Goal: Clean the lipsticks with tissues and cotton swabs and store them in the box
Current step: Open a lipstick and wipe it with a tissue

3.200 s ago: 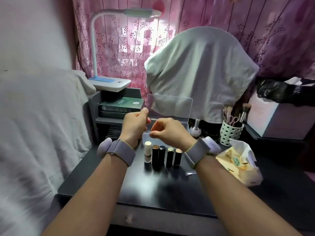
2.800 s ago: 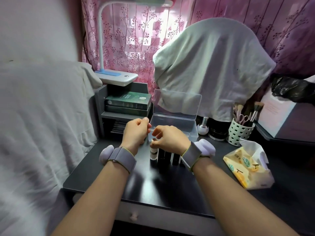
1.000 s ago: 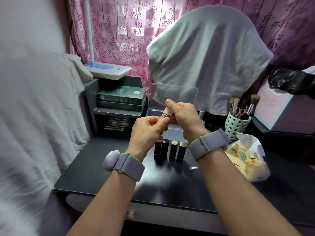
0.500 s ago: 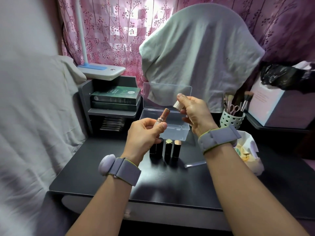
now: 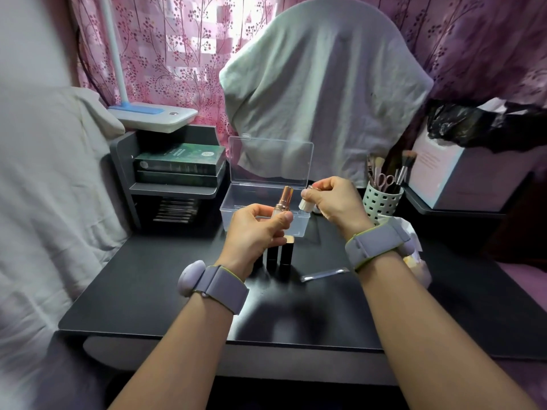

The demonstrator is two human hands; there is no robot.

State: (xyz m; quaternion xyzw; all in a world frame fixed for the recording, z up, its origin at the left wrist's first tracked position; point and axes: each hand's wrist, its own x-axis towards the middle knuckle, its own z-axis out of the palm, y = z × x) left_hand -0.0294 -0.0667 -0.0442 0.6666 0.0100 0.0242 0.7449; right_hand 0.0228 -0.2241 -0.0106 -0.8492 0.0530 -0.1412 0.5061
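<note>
The left hand [image 5: 257, 229] grips the uncapped rose-gold lipstick tube [image 5: 282, 202] by its pale lower barrel, long axis near upright and tipped slightly to the right, metal collar uppermost. Just to its right, apart from it, the right hand [image 5: 334, 202] pinches the short white cylindrical cap [image 5: 306, 204] between thumb and fingers, open end facing down and leftward. So both grips are narrow and full, and the bare tube end lies level with the cap, a short way to the cap's left.

That spacing is what the coming move likely turns on: the right hand is the nearer one to the cleaning things, but it must shed the cap first. The thin white cotton swab [image 5: 324, 274] lies flat on the black desk [image 5: 148, 291] below the right wrist, long axis running left to right. The yellow tissue pack [image 5: 414, 255] sits further right, mostly hidden behind that wrist.

Under the left hand stand the remaining dark square lipsticks [image 5: 286, 253], close together and partly covered. Behind both hands the clear plastic box [image 5: 236, 211] waits with its lid upright. A white perforated brush holder [image 5: 381, 202] stands right of it. Nothing blocks the path down to the swab.
</note>
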